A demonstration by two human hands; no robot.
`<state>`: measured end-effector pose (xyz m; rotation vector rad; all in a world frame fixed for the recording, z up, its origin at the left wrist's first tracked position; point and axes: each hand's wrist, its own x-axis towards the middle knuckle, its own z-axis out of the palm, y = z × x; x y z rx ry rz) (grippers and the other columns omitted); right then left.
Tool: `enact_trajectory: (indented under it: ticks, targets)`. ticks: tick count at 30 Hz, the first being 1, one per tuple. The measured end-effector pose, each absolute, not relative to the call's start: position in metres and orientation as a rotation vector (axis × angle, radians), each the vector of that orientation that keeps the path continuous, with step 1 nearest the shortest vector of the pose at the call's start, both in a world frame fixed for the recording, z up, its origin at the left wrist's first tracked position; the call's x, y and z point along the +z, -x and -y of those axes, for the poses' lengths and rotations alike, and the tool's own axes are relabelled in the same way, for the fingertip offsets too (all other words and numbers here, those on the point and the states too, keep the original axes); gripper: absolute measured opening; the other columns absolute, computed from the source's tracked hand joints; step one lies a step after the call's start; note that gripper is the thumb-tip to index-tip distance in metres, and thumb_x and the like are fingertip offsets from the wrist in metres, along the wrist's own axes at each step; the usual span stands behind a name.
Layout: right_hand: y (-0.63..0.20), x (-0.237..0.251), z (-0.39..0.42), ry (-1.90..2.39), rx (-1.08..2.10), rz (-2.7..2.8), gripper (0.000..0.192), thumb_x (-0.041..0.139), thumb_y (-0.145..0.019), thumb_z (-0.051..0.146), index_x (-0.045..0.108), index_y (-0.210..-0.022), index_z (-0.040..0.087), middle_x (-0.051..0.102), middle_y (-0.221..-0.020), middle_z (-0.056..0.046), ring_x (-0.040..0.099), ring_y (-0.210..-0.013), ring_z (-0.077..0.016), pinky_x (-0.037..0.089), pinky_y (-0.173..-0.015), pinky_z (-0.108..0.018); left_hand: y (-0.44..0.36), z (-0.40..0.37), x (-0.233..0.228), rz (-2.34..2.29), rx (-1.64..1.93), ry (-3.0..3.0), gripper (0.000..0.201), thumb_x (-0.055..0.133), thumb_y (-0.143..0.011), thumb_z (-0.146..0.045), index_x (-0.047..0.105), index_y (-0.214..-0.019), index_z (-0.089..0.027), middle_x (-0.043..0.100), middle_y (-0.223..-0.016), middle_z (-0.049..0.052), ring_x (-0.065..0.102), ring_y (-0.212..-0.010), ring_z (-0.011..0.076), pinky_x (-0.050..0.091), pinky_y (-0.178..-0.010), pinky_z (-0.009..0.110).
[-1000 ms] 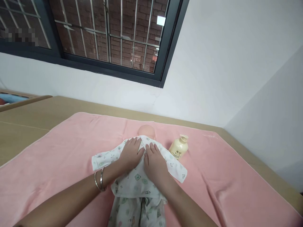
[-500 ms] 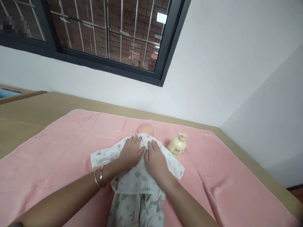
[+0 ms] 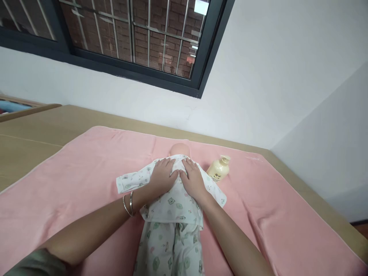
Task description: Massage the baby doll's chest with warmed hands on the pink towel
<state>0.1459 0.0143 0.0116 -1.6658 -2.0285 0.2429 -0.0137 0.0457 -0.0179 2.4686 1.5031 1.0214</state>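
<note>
A baby doll lies stretched out in a white printed shirt [image 3: 184, 209] and matching trousers [image 3: 156, 249], its smooth bald head [image 3: 179, 149] at the far end. My left hand [image 3: 162, 176] rests flat on the left side of the upper shirt, fingers pointing away from me. Beside it, my right hand [image 3: 194, 180] lies the same way on the right side, and the two thumbs nearly meet at the middle. Both sleeves spread outward, with no doll hands showing. The doll's feet are out of view.
The doll lies on a pink blanket [image 3: 94, 172] over a wooden surface [image 3: 77, 119]. A cream pump bottle [image 3: 219, 168] leans at the right of the doll's shoulder. Behind rise a white wall [image 3: 244, 96] and a dark-framed window [image 3: 198, 82] with metal bars.
My hands have shifted slightly on the doll's upper shirt, the right fingers now angled more outward and its thumb spread toward the left one. The whole scene sits a little higher in view.
</note>
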Motion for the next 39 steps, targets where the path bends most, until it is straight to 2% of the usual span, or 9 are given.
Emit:
enact_trajectory:
  ticks: [12,17,21,24,27,30,34,39]
  targets:
    - [-0.146,0.017,-0.009,1.673,0.186,2.088,0.053,0.037,-0.1,0.033,0.045,-0.147,0.01,0.04,-0.156,-0.015,0.032,-0.148,-0.0261,0.022,-0.123,-0.047,0.009,-0.027,-0.017,-1.503,1.013,-2.6,0.045,0.032,-0.1,-0.029,0.052,-0.135,-0.008,0.058,-0.137,0.022,0.049,-0.133,0.0348,0.04,-0.109,0.055]
    - [-0.125,0.024,0.015,1.828,0.097,2.121,0.054,0.031,-0.102,0.029,0.042,-0.149,0.005,0.039,-0.155,-0.019,0.03,-0.148,-0.0307,0.027,-0.121,-0.048,0.016,-0.041,-0.011,-1.42,0.922,-2.56,0.044,0.037,-0.096,-0.027,0.054,-0.133,-0.01,0.059,-0.138,0.019,0.05,-0.133,0.0318,0.039,-0.112,0.053]
    - [-0.115,0.027,0.026,1.849,0.084,2.157,0.054,0.033,-0.101,0.027,0.043,-0.149,0.006,0.037,-0.156,-0.02,0.027,-0.15,-0.0324,0.027,-0.122,-0.049,0.02,-0.046,-0.008,-1.448,0.836,-2.534,0.042,0.039,-0.093,-0.025,0.058,-0.128,-0.011,0.059,-0.136,0.019,0.051,-0.132,0.0322,0.04,-0.11,0.053]
    - [-0.128,0.029,0.015,1.774,0.185,2.133,0.05,0.035,-0.101,0.029,0.049,-0.145,0.01,0.04,-0.155,-0.018,0.031,-0.148,-0.0294,0.028,-0.121,-0.047,0.014,-0.03,-0.012,-1.441,0.881,-2.601,0.042,0.038,-0.095,-0.024,0.056,-0.13,-0.011,0.057,-0.139,0.021,0.047,-0.136,0.035,0.037,-0.111,0.058]
    - [-0.146,0.03,-0.003,1.692,0.288,2.098,0.043,0.034,-0.102,0.03,0.058,-0.133,0.014,0.044,-0.153,-0.014,0.036,-0.146,-0.0251,0.03,-0.12,-0.043,0.005,-0.009,-0.016,-1.514,0.918,-2.615,0.046,0.037,-0.095,-0.022,0.05,-0.137,-0.008,0.052,-0.144,0.024,0.042,-0.139,0.0387,0.037,-0.11,0.06]
    - [-0.151,0.028,-0.011,1.711,0.27,2.069,0.045,0.032,-0.102,0.03,0.056,-0.135,0.012,0.045,-0.152,-0.015,0.036,-0.146,-0.0254,0.028,-0.121,-0.044,0.003,-0.005,-0.014,-1.495,0.889,-2.642,0.047,0.037,-0.095,-0.023,0.05,-0.137,-0.006,0.049,-0.147,0.025,0.04,-0.141,0.0389,0.038,-0.11,0.059]
    - [-0.133,0.027,0.006,1.843,0.131,2.093,0.053,0.028,-0.102,0.027,0.043,-0.147,0.005,0.042,-0.153,-0.02,0.034,-0.147,-0.0303,0.027,-0.121,-0.049,0.017,-0.026,-0.002,-1.35,0.835,-2.634,0.042,0.037,-0.096,-0.028,0.057,-0.128,-0.009,0.056,-0.14,0.021,0.047,-0.136,0.0334,0.038,-0.113,0.054]
    - [-0.114,0.029,0.03,1.908,-0.009,2.198,0.054,0.034,-0.098,0.023,0.044,-0.148,0.003,0.047,-0.147,-0.025,0.037,-0.144,-0.0347,0.034,-0.117,-0.049,0.027,-0.049,0.007,-1.399,0.76,-2.492,0.04,0.037,-0.098,-0.036,0.061,-0.119,-0.012,0.067,-0.124,0.016,0.06,-0.118,0.0296,0.048,-0.103,0.047]
